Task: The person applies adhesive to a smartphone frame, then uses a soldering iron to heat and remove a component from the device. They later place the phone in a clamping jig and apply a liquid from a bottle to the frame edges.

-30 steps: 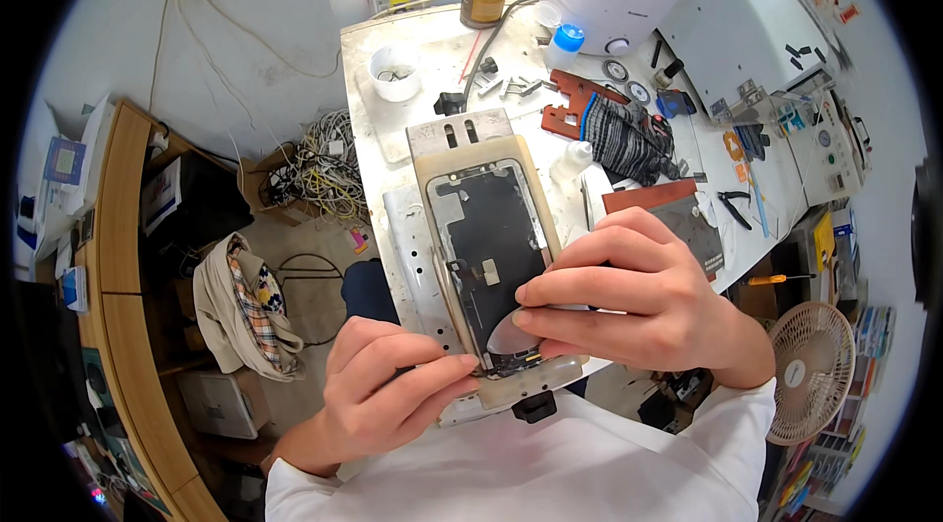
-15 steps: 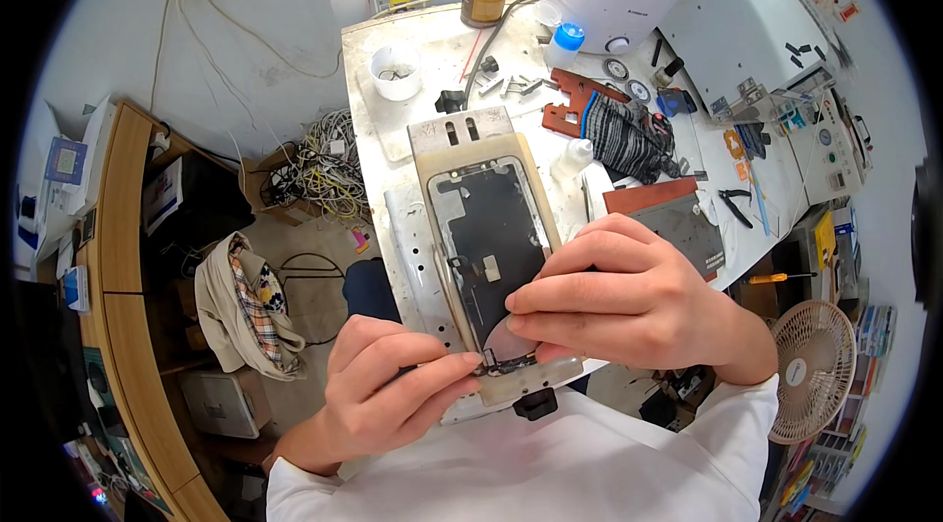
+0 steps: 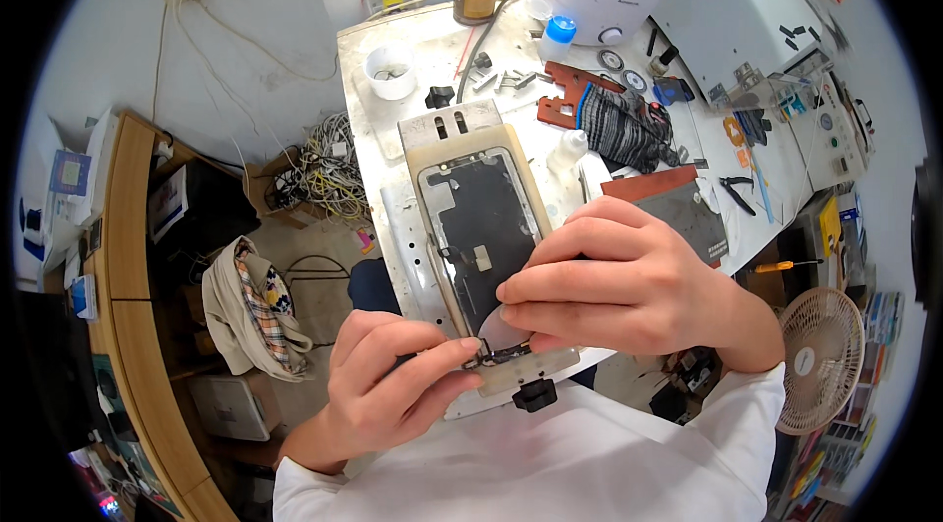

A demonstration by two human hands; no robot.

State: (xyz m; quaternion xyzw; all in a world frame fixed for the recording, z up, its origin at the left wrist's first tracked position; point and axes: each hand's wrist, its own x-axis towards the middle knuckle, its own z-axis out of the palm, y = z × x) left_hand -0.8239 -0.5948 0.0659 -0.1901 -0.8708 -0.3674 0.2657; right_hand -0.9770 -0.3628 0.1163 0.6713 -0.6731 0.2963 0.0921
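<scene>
"What lay before us?"

"A white bench (image 3: 432,41), and on it our pale holder (image 3: 526,375) with a dark phone-shaped panel (image 3: 481,208) seated inside."

"And our hands?"

"Our right hand (image 3: 624,281) pinched a thin translucent piece (image 3: 503,328) over the panel's near end; our left hand's (image 3: 385,377) thumb and forefinger stood narrowly parted at its near left corner, holding what, we couldn't tell."

Right hand (image 3: 629,284) moved leftward over black panel (image 3: 485,206), closer to left hand (image 3: 385,377)

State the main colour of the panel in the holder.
The panel is mostly black; head view shows it best.
</scene>
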